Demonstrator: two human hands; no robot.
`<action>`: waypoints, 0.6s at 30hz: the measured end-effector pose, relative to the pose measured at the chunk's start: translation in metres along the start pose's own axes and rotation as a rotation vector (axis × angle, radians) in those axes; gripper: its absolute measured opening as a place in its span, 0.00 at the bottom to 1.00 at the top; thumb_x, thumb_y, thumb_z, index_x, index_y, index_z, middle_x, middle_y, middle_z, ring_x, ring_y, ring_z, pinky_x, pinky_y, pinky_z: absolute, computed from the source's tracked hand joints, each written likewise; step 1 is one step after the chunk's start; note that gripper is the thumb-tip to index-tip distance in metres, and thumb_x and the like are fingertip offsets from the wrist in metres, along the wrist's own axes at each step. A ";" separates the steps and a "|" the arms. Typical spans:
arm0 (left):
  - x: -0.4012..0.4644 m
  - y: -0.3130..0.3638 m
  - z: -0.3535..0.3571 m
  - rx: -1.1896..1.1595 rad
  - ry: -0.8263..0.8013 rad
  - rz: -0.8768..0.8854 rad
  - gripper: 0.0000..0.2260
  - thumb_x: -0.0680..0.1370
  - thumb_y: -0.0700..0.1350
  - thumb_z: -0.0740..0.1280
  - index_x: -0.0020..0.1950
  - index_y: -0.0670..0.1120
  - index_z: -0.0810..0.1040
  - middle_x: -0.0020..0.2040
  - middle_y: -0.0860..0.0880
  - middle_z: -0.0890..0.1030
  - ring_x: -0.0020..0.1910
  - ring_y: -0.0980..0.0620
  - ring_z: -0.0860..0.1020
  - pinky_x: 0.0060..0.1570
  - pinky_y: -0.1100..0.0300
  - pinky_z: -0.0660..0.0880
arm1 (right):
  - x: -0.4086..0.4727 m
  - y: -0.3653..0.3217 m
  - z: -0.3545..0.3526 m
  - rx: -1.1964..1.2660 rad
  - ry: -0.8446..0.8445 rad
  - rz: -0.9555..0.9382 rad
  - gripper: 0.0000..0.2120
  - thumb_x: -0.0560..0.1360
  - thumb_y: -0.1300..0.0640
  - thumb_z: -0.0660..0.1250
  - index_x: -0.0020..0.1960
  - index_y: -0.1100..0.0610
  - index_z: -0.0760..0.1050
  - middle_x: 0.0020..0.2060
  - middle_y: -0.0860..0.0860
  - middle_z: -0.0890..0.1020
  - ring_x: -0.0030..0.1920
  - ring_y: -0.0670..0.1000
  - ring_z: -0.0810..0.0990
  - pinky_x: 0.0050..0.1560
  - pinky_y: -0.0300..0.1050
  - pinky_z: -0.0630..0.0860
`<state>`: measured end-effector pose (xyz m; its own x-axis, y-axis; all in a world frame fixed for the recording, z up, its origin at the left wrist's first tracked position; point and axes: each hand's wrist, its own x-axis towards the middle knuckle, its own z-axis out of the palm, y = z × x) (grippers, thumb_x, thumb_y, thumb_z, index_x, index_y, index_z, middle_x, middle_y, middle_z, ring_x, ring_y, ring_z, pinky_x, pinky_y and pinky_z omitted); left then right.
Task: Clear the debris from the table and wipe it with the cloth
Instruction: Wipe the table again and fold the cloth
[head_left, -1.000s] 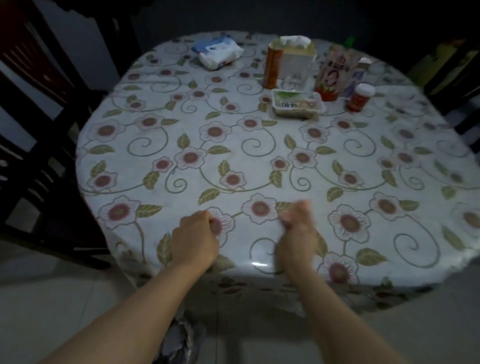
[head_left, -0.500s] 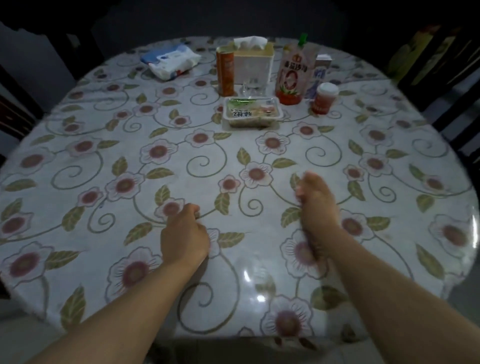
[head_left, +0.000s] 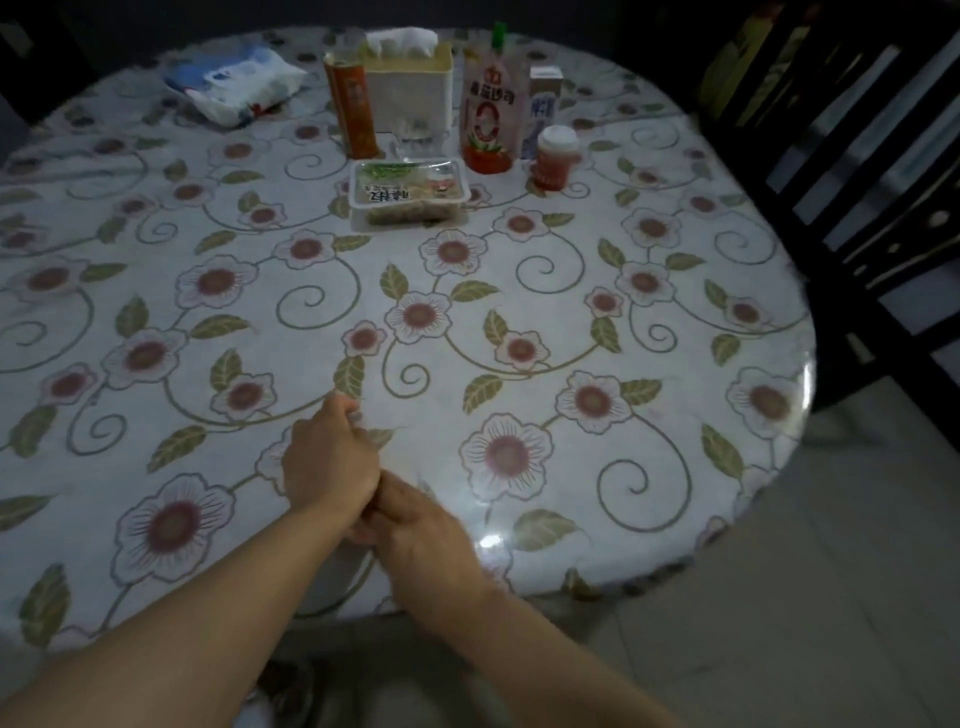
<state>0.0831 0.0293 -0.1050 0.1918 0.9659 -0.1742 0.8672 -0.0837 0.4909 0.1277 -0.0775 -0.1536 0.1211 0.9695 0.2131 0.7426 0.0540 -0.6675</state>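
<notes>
The round table (head_left: 571, 322) wears a glossy floral cover. My left hand (head_left: 330, 454) rests on it near the front edge, fingers curled into a fist; nothing shows in its grip. My right hand (head_left: 421, 525) lies just behind and right of it, back up, its fingers tucked against the left wrist and partly hidden. No loose debris or wiping cloth is plainly visible.
At the far side stand a wet-wipes pack (head_left: 239, 88), an orange can (head_left: 356, 109), a tissue box (head_left: 408, 83), a red pouch (head_left: 488, 119), a small carton (head_left: 543, 106), a red jar (head_left: 555, 156) and a sealed food tray (head_left: 408, 195). A dark chair (head_left: 857, 171) stands at the right.
My right hand has swept back left across the cover and now touches my left wrist. The left hand stays curled in place. The view has shifted right.
</notes>
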 end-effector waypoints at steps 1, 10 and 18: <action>-0.005 0.004 0.003 0.013 -0.012 0.031 0.15 0.78 0.40 0.58 0.63 0.46 0.72 0.62 0.44 0.79 0.62 0.41 0.74 0.62 0.47 0.71 | -0.012 0.013 -0.013 0.001 -0.007 -0.006 0.17 0.76 0.60 0.60 0.63 0.59 0.75 0.65 0.54 0.76 0.65 0.48 0.72 0.67 0.36 0.67; -0.054 0.022 0.018 -0.028 -0.174 0.172 0.15 0.79 0.40 0.57 0.65 0.46 0.70 0.65 0.49 0.77 0.63 0.47 0.74 0.61 0.51 0.73 | -0.081 0.107 -0.139 -0.193 0.416 0.829 0.20 0.76 0.68 0.59 0.64 0.54 0.73 0.57 0.33 0.68 0.52 0.24 0.63 0.61 0.22 0.57; -0.053 0.057 0.032 -0.044 -0.236 0.216 0.13 0.79 0.41 0.57 0.63 0.48 0.71 0.62 0.46 0.78 0.60 0.45 0.75 0.59 0.48 0.73 | -0.037 0.006 -0.049 -0.106 0.057 0.360 0.21 0.75 0.64 0.61 0.68 0.57 0.69 0.64 0.51 0.74 0.58 0.52 0.77 0.52 0.33 0.70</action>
<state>0.1367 -0.0348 -0.0954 0.4747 0.8431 -0.2527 0.7752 -0.2646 0.5736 0.1597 -0.1244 -0.1304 0.4210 0.9068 0.0199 0.7095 -0.3155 -0.6302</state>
